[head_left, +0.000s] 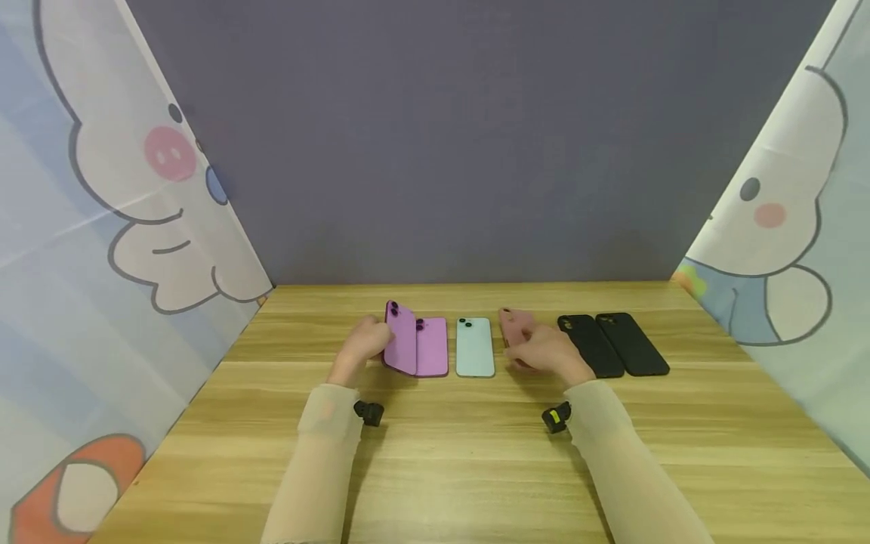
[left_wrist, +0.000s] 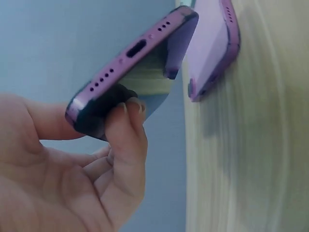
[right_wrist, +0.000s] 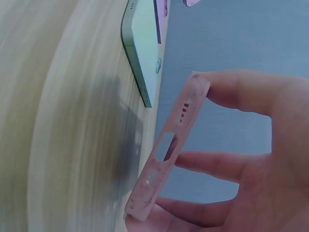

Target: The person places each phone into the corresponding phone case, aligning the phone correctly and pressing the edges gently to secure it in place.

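Observation:
My left hand (head_left: 367, 338) pinches a purple phone (left_wrist: 133, 58) by its edge, thumb on one side and fingertips on the dark glossy screen. In the head view that phone stands tilted, its back and two-lens camera showing. A second purple phone (head_left: 433, 347) lies flat just right of it. On the right, my right hand (head_left: 547, 351) holds a pink phone case (right_wrist: 166, 150) by its edges, with the bottom cutouts facing the wrist camera. The case is tipped up off the wood. Between the hands lies a pale mint phone (head_left: 475, 349), camera end away from me.
Two black phone cases lie side by side beyond my right hand, a nearer one (head_left: 593, 347) and a farther one (head_left: 632, 345). The wooden table (head_left: 448, 461) meets a grey panel (head_left: 469, 151) at the back. Printed cartoon curtains (head_left: 102, 227) hang at both sides.

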Demonstrator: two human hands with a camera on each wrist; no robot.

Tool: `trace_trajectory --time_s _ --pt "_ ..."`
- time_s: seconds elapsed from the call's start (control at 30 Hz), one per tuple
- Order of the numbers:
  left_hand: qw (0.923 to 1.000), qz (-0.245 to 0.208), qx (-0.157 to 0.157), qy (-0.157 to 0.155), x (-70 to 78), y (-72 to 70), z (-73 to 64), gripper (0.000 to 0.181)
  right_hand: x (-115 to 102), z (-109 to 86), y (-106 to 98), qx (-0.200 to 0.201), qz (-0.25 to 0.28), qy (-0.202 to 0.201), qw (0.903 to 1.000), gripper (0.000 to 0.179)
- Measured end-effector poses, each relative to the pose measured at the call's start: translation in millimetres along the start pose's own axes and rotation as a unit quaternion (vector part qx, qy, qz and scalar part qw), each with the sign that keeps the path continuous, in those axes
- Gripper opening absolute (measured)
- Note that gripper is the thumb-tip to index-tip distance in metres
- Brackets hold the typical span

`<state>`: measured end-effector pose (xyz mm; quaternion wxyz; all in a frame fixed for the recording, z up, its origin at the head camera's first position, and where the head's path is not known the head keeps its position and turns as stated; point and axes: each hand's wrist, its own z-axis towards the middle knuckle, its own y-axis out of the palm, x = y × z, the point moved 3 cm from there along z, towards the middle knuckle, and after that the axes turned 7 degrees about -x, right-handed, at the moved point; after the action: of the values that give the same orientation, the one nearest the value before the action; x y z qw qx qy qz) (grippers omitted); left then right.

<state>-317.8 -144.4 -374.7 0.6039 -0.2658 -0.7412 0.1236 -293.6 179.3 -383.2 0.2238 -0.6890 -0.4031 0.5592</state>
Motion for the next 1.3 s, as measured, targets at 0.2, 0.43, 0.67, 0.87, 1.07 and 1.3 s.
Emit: trace_trajectory --time_s 0.2,0.43,0.67,0.87,1.07,1.3 --pt "0.9983 -0.051 -0.012 0.024 4.4 2.8 -2.2 0.035 -4 1.7 1 -0.006 0.014 -0.016 0.9997 0.071" --pt "0.9964 -0.072 -0.013 0.044 17.3 11.9 -4.0 0.044 -5 2.5 -3 -0.008 0.051 -0.033 0.9981 0.085" --pt "0.9947 -0.089 -0.002 0.050 21.1 17.1 -3.6 0.031 -3 3.3 -6 -0.013 0.118 -0.061 0.9911 0.085" --pt "0.9921 -0.111 -0.003 0.059 24.7 21.4 -1.9 0.032 -6 1.2 -7 -0.011 0.142 -0.071 0.9872 0.086" --pt "0.9901 -0.121 -0.010 0.071 28.1 24.7 -3.0 0.030 -9 0.5 -7 -0.012 0.156 -0.076 0.9849 0.087" --pt "0.9885 -0.127 -0.019 0.081 29.0 28.2 -3.6 0.029 -12 -0.2 -8 -0.009 0.182 -0.085 0.9797 0.090"
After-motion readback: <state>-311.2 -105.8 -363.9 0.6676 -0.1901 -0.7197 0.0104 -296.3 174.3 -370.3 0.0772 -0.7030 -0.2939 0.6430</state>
